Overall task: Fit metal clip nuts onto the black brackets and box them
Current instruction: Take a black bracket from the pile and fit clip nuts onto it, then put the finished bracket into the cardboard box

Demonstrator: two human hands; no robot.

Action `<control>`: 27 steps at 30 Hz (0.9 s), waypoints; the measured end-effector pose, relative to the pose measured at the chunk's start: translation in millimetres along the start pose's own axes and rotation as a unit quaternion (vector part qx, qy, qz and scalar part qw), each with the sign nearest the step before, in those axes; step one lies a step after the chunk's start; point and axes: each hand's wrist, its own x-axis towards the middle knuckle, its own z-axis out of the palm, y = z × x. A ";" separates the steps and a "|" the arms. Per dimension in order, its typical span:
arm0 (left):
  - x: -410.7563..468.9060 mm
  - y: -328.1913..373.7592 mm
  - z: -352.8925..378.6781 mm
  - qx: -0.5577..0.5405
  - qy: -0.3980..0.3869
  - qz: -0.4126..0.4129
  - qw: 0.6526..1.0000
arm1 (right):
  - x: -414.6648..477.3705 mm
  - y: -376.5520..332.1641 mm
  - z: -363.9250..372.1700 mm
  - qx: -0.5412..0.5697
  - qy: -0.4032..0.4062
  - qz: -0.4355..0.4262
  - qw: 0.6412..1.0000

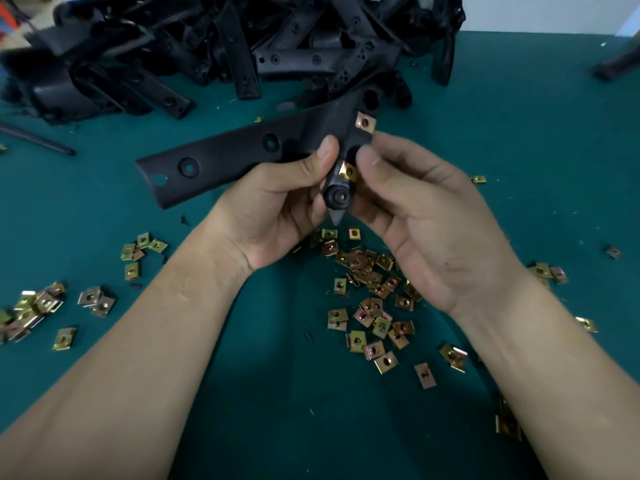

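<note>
Above the green table I hold a long black bracket [221, 157] with round holes. My left hand [277, 202] grips its right part, thumb on top. A brass-coloured clip nut [365, 122] sits on the bracket's upper right edge. My right hand [415, 216] pinches a second clip nut [347, 170] against the bracket's lower arm, just above a round black boss [337, 196]. Loose clip nuts [374, 299] lie scattered on the table below my hands.
A big heap of black brackets [221, 46] fills the far side of the green table [519, 133]. Smaller groups of clip nuts [38, 306] lie at the left, and a few more clip nuts [549, 273] at the right. A thin black rod [38, 138] lies far left.
</note>
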 end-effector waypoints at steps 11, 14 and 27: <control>9.5 -0.9 -13.6 -0.041 -0.055 -0.020 0.997 | 0.9 -2.8 -3.1 0.029 -0.043 0.048 0.998; 9.0 -1.2 -14.7 -0.073 -0.097 -0.041 0.992 | 0.6 -2.0 -3.4 0.037 -0.045 0.046 0.997; 10.2 -1.2 -14.2 -0.037 -0.066 -0.016 0.997 | 0.1 -1.7 1.4 0.030 -0.041 0.013 0.999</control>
